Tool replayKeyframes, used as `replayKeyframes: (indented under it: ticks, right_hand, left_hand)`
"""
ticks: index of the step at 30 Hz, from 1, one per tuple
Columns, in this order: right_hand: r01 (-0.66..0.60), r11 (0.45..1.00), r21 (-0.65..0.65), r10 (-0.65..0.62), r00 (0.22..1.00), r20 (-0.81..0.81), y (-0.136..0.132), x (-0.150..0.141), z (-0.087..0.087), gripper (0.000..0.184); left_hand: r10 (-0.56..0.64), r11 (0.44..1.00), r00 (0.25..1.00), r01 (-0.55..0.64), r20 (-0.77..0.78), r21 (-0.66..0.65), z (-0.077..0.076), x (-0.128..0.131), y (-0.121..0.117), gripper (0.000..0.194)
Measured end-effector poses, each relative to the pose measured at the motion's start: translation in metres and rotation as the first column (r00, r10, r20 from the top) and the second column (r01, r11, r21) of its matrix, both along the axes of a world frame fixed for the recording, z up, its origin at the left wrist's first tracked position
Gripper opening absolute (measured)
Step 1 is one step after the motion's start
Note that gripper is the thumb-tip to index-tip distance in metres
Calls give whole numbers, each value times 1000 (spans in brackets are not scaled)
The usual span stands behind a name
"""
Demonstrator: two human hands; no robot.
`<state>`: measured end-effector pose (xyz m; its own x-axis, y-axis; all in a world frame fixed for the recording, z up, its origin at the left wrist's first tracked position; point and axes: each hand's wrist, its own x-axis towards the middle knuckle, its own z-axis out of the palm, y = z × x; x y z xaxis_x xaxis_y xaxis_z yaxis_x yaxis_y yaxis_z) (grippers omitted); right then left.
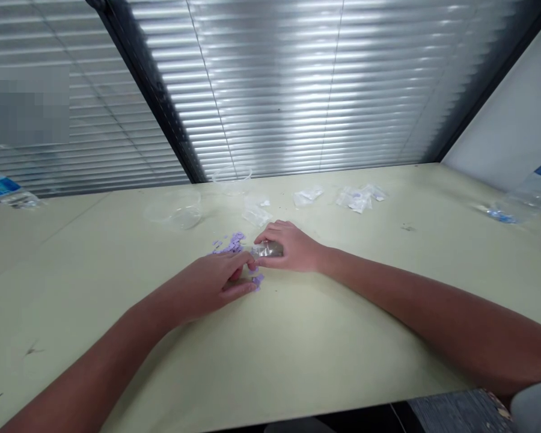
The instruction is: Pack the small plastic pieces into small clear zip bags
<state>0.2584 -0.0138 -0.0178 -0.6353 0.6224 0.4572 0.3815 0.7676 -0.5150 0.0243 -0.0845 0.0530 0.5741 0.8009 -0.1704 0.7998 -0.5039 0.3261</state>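
Observation:
A small clear container [270, 249] lies on its side on the table, with my right hand [293, 246] closed around it. Its open end appears to face left. Just left of it my left hand [228, 273] rests low on the table, thumb apart from the bent fingers and fingertips at the container's end. Small flat purple pieces [235, 242] form a loose pile behind my left hand. A few more purple pieces [258, 280] lie by the tip of my left thumb. Part of the pile is hidden by the hand.
Behind the hands are a clear round plastic lid or dish [184, 216], another clear container [232, 180], and small plastic bags [356, 197]. Plastic bottles stand or lie at the left [9, 189] and right [532, 189]. Blinds [270, 90] hang behind the table [320, 337].

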Motion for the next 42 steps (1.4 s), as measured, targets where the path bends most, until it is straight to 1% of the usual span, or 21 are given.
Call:
replayKeyframes:
  ticks: [6, 13, 24, 34, 42]
  right_hand:
    - [-4, 1000, 17, 4, 1000, 1, 1, 1, 0, 35]
    - [-3, 1000, 13, 3, 1000, 8, 1, 1, 0, 36]
    - [-3, 1000, 20, 3, 1000, -2, 0, 0, -1, 36]
    - [-8, 1000, 16, 8, 1000, -7, 1, 0, -1, 37]
    - [-9, 1000, 7, 9, 1000, -10, 1, 0, -2, 37]
  left_hand:
    - [3, 1000, 1000, -3, -23, -4, 0, 1, 0, 27]
    - [1, 1000, 1000, -1, -6, -10, -2, 0, 1, 30]
    - [12, 1000, 1000, -12, -14, 4, 2, 1, -1, 27]
    - [16, 1000, 1000, -16, -7, 10, -2, -1, 0, 28]
    - [17, 1000, 1000, -16, -10, 4, 3, 2, -2, 27]
